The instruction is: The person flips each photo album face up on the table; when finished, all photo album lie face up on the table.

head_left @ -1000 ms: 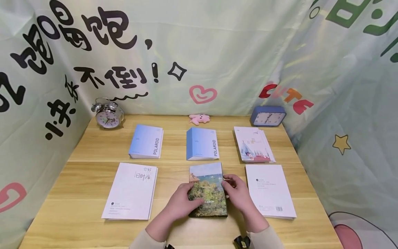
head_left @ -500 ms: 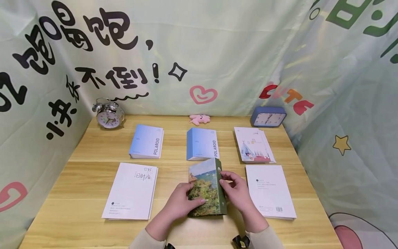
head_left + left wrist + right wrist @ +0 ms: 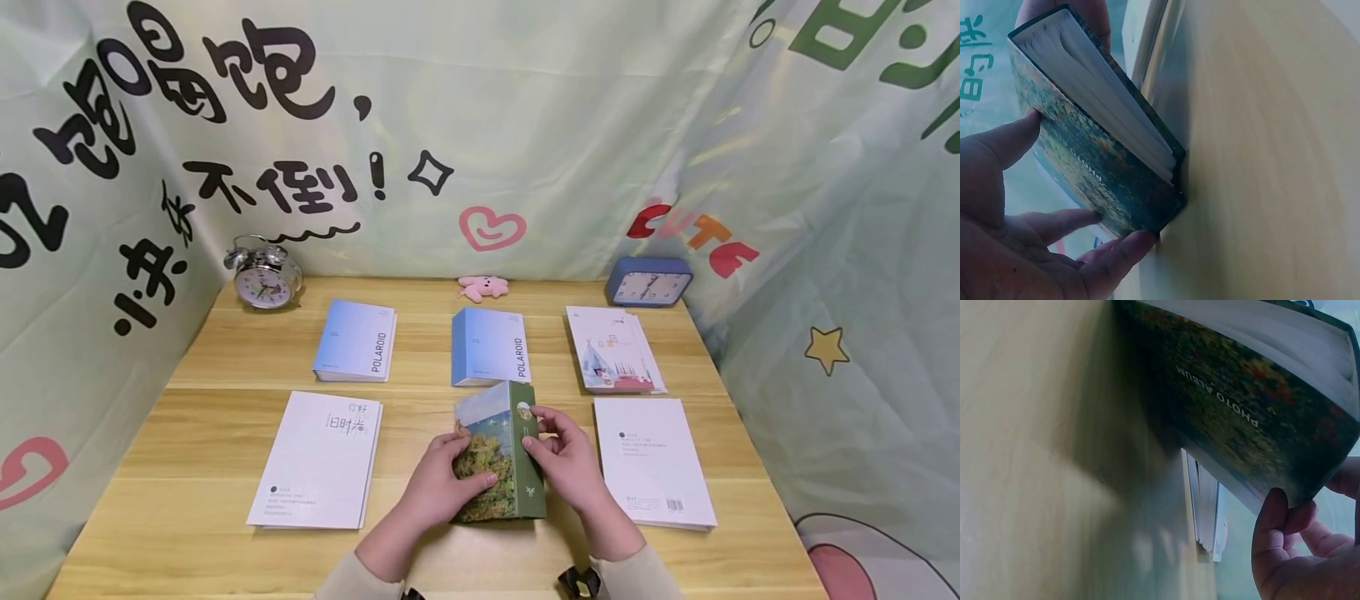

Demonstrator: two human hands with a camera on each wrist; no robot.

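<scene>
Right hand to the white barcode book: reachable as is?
Probably yes: the white book lies just beside the right hand, with nothing visible between them. But that hand pinches the photo album, so it would likely need to let go first.

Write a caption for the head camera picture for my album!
Left hand and right hand hold a tilted photo album between two white books.
</scene>
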